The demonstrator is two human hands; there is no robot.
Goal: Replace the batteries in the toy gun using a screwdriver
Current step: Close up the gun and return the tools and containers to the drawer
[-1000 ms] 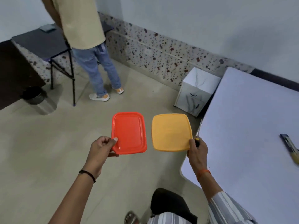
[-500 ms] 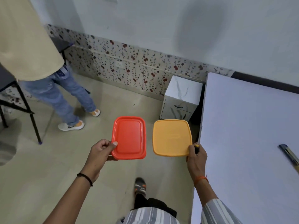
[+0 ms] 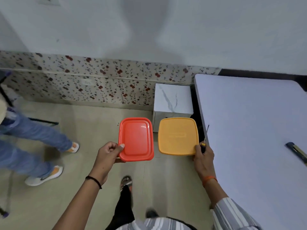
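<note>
Gripping a red lid (image 3: 136, 139) left-handed (image 3: 108, 152), right hand (image 3: 203, 157) clasps yellow lid (image 3: 178, 136) plus screwdriver (image 3: 204, 141) beside table (image 3: 249, 130) edge.

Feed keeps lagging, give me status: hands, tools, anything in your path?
Left hand grips red box. Right hand holds yellow box plus screwdriver. Toy gun not visible. Another person's legs at left, table at right.

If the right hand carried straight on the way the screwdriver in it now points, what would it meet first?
Probably the left edge of the white table. The right hand holds the yellow lid and the screwdriver, whose tip points up-frame along that edge. Depth is unclear; it may pass beside the table towards the wall.
</note>
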